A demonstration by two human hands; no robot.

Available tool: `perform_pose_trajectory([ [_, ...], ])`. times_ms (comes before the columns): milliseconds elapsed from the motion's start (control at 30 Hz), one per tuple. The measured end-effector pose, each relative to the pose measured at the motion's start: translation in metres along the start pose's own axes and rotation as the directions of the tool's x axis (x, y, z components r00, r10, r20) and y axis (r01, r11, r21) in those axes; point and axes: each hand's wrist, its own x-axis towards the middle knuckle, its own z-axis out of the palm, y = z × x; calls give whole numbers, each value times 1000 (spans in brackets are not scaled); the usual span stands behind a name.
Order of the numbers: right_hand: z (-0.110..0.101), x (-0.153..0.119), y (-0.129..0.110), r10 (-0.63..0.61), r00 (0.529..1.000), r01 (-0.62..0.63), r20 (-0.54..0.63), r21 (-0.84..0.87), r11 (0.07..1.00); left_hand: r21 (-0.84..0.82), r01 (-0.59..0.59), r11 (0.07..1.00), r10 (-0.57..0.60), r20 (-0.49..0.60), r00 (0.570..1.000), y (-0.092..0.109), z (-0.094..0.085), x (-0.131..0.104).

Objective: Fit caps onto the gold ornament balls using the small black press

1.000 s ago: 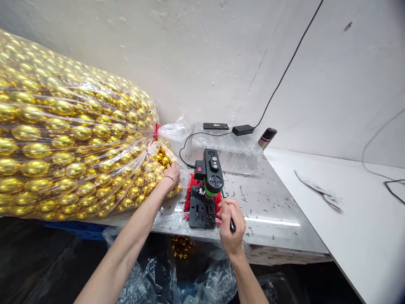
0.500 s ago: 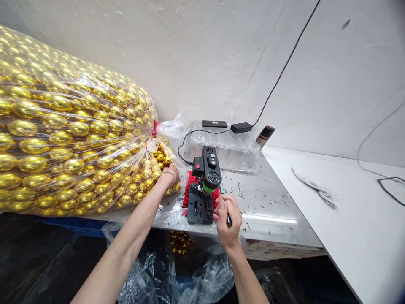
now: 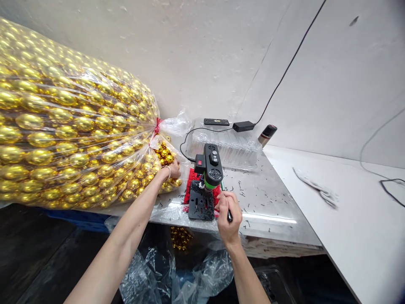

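Observation:
A large clear bag of shiny gold balls (image 3: pixel 63 135) lies at the left, tied with a red string (image 3: pixel 157 126). My left hand (image 3: pixel 173 169) is at the bag's opening among the gold balls; its fingertips are hidden. Right of it stands a black and green device (image 3: pixel 213 166) on a black slotted base plate (image 3: pixel 201 202), over red material (image 3: pixel 192 179). My right hand (image 3: pixel 230 212) is closed around a dark-handled tool (image 3: pixel 230 216) beside the device.
Behind the device are clear plastic packaging (image 3: pixel 226 147), a black adapter (image 3: pixel 243 126) with its cable and a dark can (image 3: pixel 267 135). Scissors (image 3: pixel 328 196) lie on the white table at the right. More gold balls (image 3: pixel 180 237) are below the table edge.
The view has shifted slightly. My left hand has stayed at the bag's opening, with its fingers a little higher. My right hand still holds the tool beside the device.

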Motion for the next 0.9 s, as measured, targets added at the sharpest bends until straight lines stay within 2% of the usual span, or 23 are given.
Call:
perform_pose_trajectory([
  [100,0,0,0,-4,1000,4,2,-2,1000,35,153,988,-156,98,983,7,-4,0],
  [200,-1,1,-1,-6,1000,6,14,-13,1000,27,235,972,-237,101,966,14,-9,0],
  [400,-1,1,-1,-17,1000,17,12,-16,1000,-207,261,943,-261,26,965,32,-15,-13],
  [533,-2,1,1,-37,999,37,20,-19,999,-410,202,890,-197,54,979,50,-21,-36],
  [600,-3,1,1,-48,998,49,26,-30,998,-580,223,784,-195,111,975,56,-23,-51],
  [633,-3,1,1,-57,998,58,27,-34,998,-684,259,682,-206,159,965,58,-24,-60],
  [700,-3,1,2,-75,997,76,25,-38,996,-844,352,406,-226,280,933,61,-25,-78],
  [733,-3,1,3,-79,997,80,24,-40,996,-879,386,278,-231,329,916,61,-24,-87],
  [767,-3,1,3,-79,997,80,25,-41,996,-893,405,195,-241,357,903,62,-24,-96],
  [833,-4,0,5,-73,997,75,29,-45,996,-904,411,116,-278,367,888,63,-22,-113],
  [900,-4,-1,6,-65,997,67,35,-50,997,-904,413,112,-306,364,880,63,-17,-128],
])
